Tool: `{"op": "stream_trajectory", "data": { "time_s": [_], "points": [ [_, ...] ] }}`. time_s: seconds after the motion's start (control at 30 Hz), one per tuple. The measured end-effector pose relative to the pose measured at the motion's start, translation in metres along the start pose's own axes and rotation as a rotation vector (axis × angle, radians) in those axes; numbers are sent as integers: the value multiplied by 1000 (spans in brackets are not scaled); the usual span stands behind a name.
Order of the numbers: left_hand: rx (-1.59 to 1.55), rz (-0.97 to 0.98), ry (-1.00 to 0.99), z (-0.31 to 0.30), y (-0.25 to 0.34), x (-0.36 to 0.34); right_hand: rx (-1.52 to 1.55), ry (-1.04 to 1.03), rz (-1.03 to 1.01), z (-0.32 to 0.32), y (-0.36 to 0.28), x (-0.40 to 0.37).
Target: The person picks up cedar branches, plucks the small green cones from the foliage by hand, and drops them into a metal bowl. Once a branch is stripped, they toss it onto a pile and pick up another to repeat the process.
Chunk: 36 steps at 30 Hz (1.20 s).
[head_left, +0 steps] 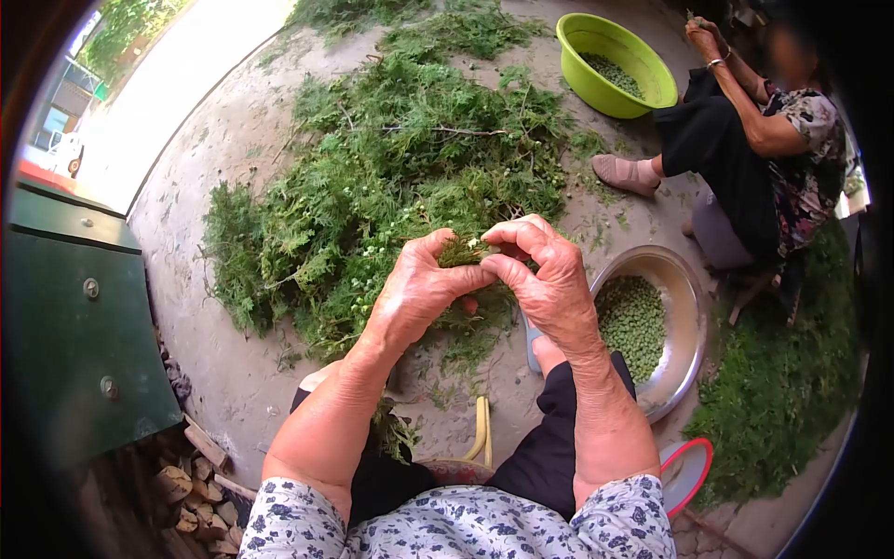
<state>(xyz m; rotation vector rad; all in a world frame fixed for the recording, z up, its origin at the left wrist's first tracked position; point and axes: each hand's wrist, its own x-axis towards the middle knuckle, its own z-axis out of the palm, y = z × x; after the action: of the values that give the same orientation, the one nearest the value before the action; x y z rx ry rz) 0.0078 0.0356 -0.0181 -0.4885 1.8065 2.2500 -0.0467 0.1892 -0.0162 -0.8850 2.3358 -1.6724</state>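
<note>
One concrete floor (200, 158) carries branches (410, 168) toward eleven o'clock, a metal bowl (687, 345) at four. On my remote feed, the left hand (416, 278) pinches a sprig (460, 250), the right hand (551, 278) at its three o'clock; whether that grips, I can't tell.

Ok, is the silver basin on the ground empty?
No, a heap of small green berries lies in the silver basin, to the right of the right hand.

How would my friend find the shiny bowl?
Start at the big leafy heap on the floor. Go right, past the camera wearer's right hand, to a round bowl holding little green balls. Unlike the lime-green tub farther away, it's shiny silver.
</note>
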Motion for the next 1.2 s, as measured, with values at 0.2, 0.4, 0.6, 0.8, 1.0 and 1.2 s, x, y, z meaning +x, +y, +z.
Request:
{"op": "stream_trajectory", "data": {
  "time_s": [0.2, 0.4, 0.6, 0.8, 1.0, 1.2],
  "points": [
    [-226, 51, 29, 1, 3, -1, 40, 45, 30, -2, 1, 0],
    [-117, 27, 60, -5, -1, 0, -50, 25, -79, -1, -4, 1],
    [-23, -1, 91, 0, -2, 0, 95, 8, 79, 0, 5, -3],
    [-104, 0, 135, 3, 1, -2, 142, -21, 123, 0, 0, -1],
    [-204, -36, 108, 4, -1, -1, 212, -42, 212, -1, 2, -2],
    [-240, 5, 112, 5, -2, -2, 376, -20, 322, -1, 1, -1]
  ]
}}
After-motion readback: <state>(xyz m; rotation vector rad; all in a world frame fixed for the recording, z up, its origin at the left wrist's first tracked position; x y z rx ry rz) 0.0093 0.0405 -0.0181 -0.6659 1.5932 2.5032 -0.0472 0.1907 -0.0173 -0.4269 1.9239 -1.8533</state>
